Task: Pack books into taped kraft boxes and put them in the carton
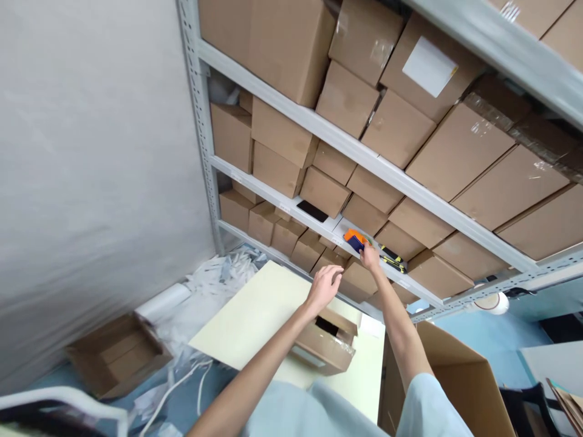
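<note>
My right hand (pixel 370 257) reaches up to the edge of a grey shelf (pixel 328 229) and grips a small orange and dark blue tool (pixel 355 240) lying there. My left hand (pixel 324 285) hovers a little lower and to the left, fingers loosely curled, holding nothing, above a small cardboard box (pixel 325 345) with open flaps on a cream table (pixel 255 315). A yellow and black tool (pixel 392 258) lies on the shelf just right of my right hand. A black flat object (pixel 312 210) rests on the shelf farther left.
Metal racking (pixel 203 121) holds several rows of sealed cardboard boxes (pixel 282 42). A large open carton (pixel 460 376) stands at my right. An open empty box (pixel 119 352), a white roll (pixel 164 301) and plastic wrapping lie on the floor at left. A grey wall fills the left.
</note>
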{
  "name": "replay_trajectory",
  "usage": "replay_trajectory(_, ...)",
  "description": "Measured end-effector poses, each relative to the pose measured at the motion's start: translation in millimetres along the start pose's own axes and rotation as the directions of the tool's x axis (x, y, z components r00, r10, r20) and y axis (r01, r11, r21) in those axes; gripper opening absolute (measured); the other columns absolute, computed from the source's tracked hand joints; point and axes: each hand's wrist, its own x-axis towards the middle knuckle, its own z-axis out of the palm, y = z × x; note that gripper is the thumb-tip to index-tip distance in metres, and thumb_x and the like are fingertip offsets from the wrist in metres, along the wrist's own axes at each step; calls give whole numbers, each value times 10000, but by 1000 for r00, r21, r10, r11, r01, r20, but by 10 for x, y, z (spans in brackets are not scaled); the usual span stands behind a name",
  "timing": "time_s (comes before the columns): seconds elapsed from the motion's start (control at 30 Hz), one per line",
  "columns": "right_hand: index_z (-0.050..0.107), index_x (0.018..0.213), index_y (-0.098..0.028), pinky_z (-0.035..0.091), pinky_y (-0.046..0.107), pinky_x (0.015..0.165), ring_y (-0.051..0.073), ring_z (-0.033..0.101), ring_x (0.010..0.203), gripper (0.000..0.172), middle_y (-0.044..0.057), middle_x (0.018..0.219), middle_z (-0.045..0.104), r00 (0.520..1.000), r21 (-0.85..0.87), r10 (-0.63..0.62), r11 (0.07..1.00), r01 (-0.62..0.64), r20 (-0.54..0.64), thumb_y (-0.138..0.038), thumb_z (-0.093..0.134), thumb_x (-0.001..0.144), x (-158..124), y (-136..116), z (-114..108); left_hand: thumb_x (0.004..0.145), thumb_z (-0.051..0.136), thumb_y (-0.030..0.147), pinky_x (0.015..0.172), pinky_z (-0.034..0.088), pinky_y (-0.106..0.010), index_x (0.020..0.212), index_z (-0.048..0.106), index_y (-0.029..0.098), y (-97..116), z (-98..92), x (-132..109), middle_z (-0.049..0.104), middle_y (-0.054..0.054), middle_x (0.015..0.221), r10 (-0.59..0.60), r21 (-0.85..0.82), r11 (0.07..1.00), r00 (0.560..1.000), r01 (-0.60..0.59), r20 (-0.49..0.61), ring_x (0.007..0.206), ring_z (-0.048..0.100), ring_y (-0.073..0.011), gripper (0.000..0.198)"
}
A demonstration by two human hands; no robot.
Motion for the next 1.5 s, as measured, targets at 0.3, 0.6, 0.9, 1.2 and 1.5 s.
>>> replay_trajectory(0.3, 635, 1168, -192, 565, 400, 998, 243, 709, 1038, 420, 97, 1103, 757, 972, 893, 35, 403, 200, -233, -574, 682, 999, -1785, -396, 483, 1048, 660, 323, 956, 655, -367, 1194, 733, 211, 173, -157, -483, 784, -86, 1169, -151, -300, 945, 988, 134, -36, 1019, 776, -205, 198)
replay_trajectory(0.6, 658, 1182, -245, 592, 348, 908, 203, 695, 985, 263, 49, 1063, 729, 946, 860, 74, 444, 251, -315, -462, 709, 1042, -2747, -854, 54, 996, 788, 311, 852, 670, -304, 1080, 750, 211, 749, -705, -822, 762, -53, 1035, -95, -327, 943, 992, 65, -79, 931, 760, -175, 136)
replay_trajectory(0.9, 666, 1302, -271, 638, 443, 981, 278, 769, 1093, 229, 111, 1155, 786, 911, 715, -243, 565, 412, -333, -288, 618, 1078, -3036, -872, -212, 993, 778, 164, 885, 662, -316, 1116, 788, 231, 956, -1148, -910, 817, -55, 1050, 73, -283, 954, 993, -95, -89, 955, 788, -187, 140)
replay_trajectory(1.2, 652, 921, -251, 605, 343, 695, 232, 696, 752, 157, 47, 831, 717, 891, 605, -372, 657, 450, -259, -379, 679, 1009, -2852, -814, -239, 1001, 673, 115, 912, 655, -391, 1119, 769, 224, 799, -1304, -950, 802, -77, 1041, 131, -296, 945, 991, -137, -41, 1022, 766, -233, 187)
replay_trajectory(1.5, 628, 938, -258, 546, 374, 697, 217, 620, 706, 76, 26, 791, 675, 768, 353, -522, 685, 637, -371, -229, 642, 1008, -2815, -615, -488, 1007, 718, 391, 939, 640, -434, 1321, 751, 248, 1000, -1863, -627, 759, -106, 1196, 62, -225, 973, 997, -52, 39, 1093, 712, -263, 346)
